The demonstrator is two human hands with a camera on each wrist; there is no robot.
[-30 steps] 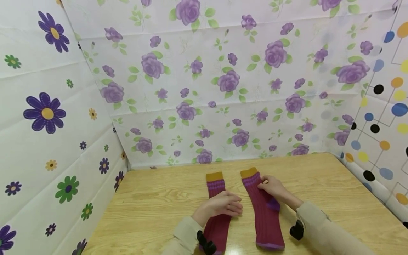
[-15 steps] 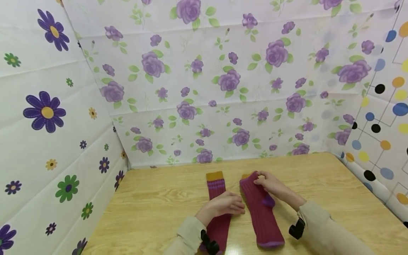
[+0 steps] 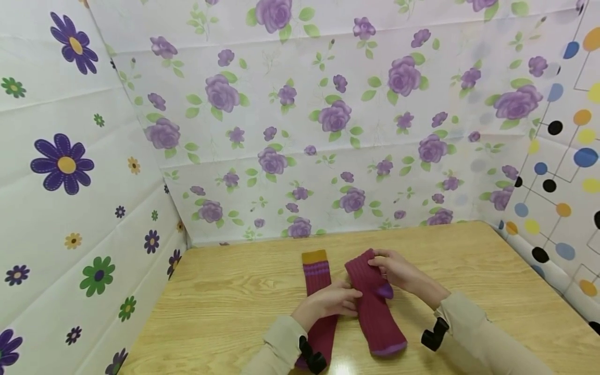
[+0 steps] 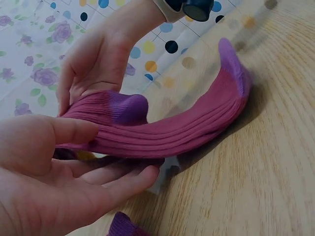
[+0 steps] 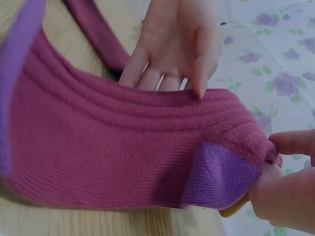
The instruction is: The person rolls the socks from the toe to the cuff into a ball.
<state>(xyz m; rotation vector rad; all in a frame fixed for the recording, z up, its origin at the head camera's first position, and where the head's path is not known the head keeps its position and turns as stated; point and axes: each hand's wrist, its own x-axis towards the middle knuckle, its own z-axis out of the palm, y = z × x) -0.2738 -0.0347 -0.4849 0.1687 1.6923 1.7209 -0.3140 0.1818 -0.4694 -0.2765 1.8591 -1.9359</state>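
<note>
A maroon ribbed sock [image 3: 380, 323] with a purple heel [image 5: 224, 174] and purple toe [image 4: 234, 69] lies on the right, its cuff end folded under. My right hand [image 3: 398, 271] pinches the fold at the far end between thumb and fingers. My left hand [image 3: 330, 302] is at the sock's left edge, fingers fairly straight. In the left wrist view its thumb [image 4: 74, 130] overlaps the upper side and its fingers [image 4: 123, 182] extend below. A matching sock [image 3: 319, 278] with a mustard cuff [image 3: 314, 256] lies flat, partly hidden under the left hand and wrist.
Both socks are on a light wooden table [image 3: 234, 312]. Floral cloth [image 3: 290, 130] rises behind it, with a daisy-print cloth [image 3: 37, 219] on the left and a dotted cloth [image 3: 558, 208] on the right. Black wrist cameras [image 3: 435, 333] sit on both sleeves.
The right hand has folded the right sock's cuff end under, hiding the mustard band, and shifted the sock left. The left hand has moved slightly right and now meets the sock's edge.
</note>
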